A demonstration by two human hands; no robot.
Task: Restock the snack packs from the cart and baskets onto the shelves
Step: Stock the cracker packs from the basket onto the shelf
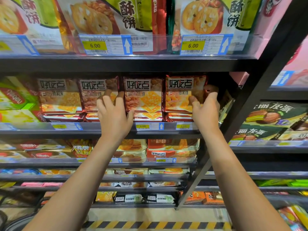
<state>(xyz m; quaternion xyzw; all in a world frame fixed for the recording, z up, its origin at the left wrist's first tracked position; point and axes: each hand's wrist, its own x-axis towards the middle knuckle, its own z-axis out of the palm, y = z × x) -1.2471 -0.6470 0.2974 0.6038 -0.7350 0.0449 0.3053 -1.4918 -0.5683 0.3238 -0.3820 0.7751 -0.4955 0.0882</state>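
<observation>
My two bare forearms are filling the bottom of the view, reaching up and forward over a floor strip of yellow-and-black hazard tape [156,225]. I am resting my left hand [115,115] on the fronts of the upright snack packs, its fingers spread and fairly straight, lying across the gap between the second pack [98,94] and the third pack [143,95] in the row. My right hand [205,110] is gripping the rightmost pack [181,94] at its right edge, with the thumb on the front face and the fingers curling behind the side. All four red-and-orange cracker packs are standing side by side on the middle shelf [100,132], on top of flat-lying packs of the same kind, just behind the price tag rail. The rightmost pack is sitting close to the black upright post [246,104]. Above, large biscuit bags [103,19] are lining the upper shelf behind 6.00 tags [95,45].
</observation>
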